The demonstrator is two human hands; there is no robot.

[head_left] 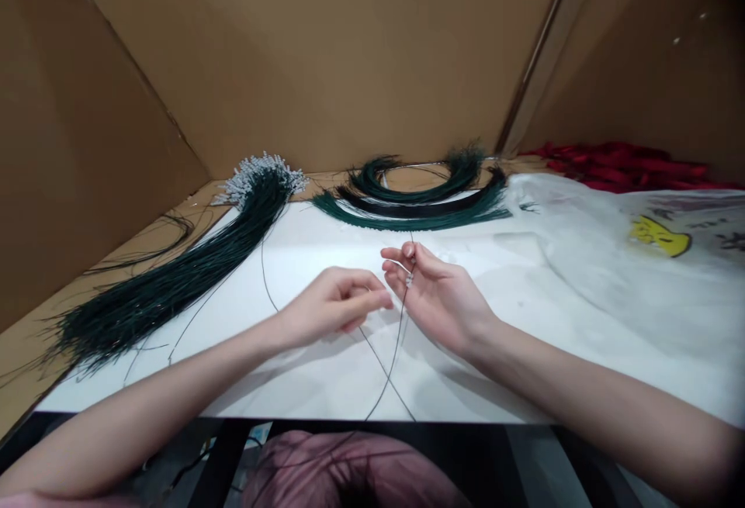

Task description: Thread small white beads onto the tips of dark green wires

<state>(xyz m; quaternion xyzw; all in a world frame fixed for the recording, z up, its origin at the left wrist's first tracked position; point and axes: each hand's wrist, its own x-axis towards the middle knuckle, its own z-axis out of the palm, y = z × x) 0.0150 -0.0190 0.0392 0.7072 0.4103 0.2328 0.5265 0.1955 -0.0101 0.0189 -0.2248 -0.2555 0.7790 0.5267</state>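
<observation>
My right hand, palm up, pinches a thin dark cord between thumb and forefinger, its other fingers half curled. Small whitish pieces, perhaps beads, sit on that cord by the fingers. Just to the left is my left hand, closed with thumb and fingertips together. A dark strand runs out from under it and crosses the first cord near the front edge of the white board. The left fingertips hide whatever lies between them.
At left lies a long bundle of dark green cords with whitish tips. Curved bundles of green and black cords lie behind my hands. A clear plastic bag and red material are at right. Cardboard walls surround the board.
</observation>
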